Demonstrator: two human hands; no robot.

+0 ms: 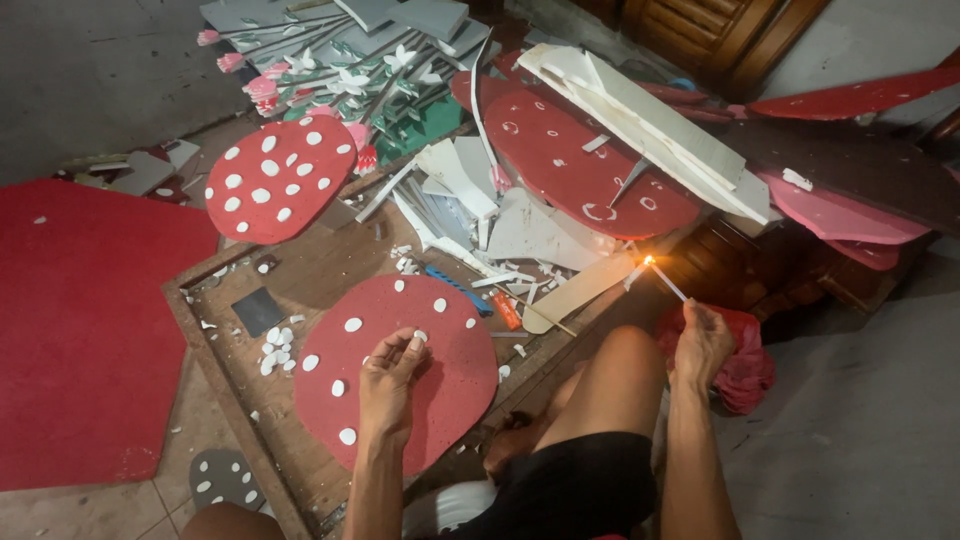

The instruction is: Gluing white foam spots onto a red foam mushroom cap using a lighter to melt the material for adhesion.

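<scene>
Head view: white dot [417,338] in left fingers [405,350]

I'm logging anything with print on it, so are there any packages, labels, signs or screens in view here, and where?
None that can be made out: no package, label, sign or screen.
Nearest to a sign: red mushroom-cap cutout, rounded, white dots, flat on the wooden board, under the left hand.

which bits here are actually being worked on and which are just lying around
In use:
- left hand pressing a white oval dot onto the red mushroom cap
- right hand holding a lit stick
- pile of white dots

Lying about:
- finished spotted cap
- foam flowers
- white offcuts
- blue tool
</scene>
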